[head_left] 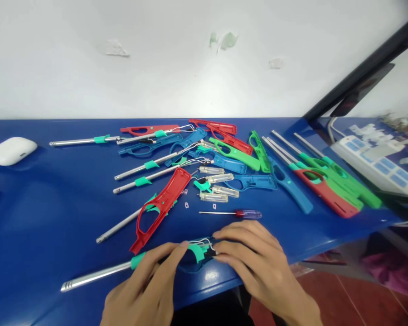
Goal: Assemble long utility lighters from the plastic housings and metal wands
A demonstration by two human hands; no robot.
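Near the table's front edge lies a half-assembled gas lighter with a long metal tube (98,276), a blue half shell (192,268), a green trigger (197,251) and thin white wires. My left hand (149,283) closes around the lighter where the tube meets the shell, thumb and forefinger beside the trigger. On the other side my right hand (263,267) has its fingertips pressed on the black part at the wires' end. Its fingers and my left hand hide much of the shell. A red half shell (165,206) lies just beyond, beside a screwdriver (240,213).
Several clear fuel tanks (219,178) and loose shells, including a green one (238,155), lie mid-table. Closed lighters (329,190) rest at the right, near a power strip (381,165). A white case (12,151) sits far left. The wall (156,86) bounds the back.
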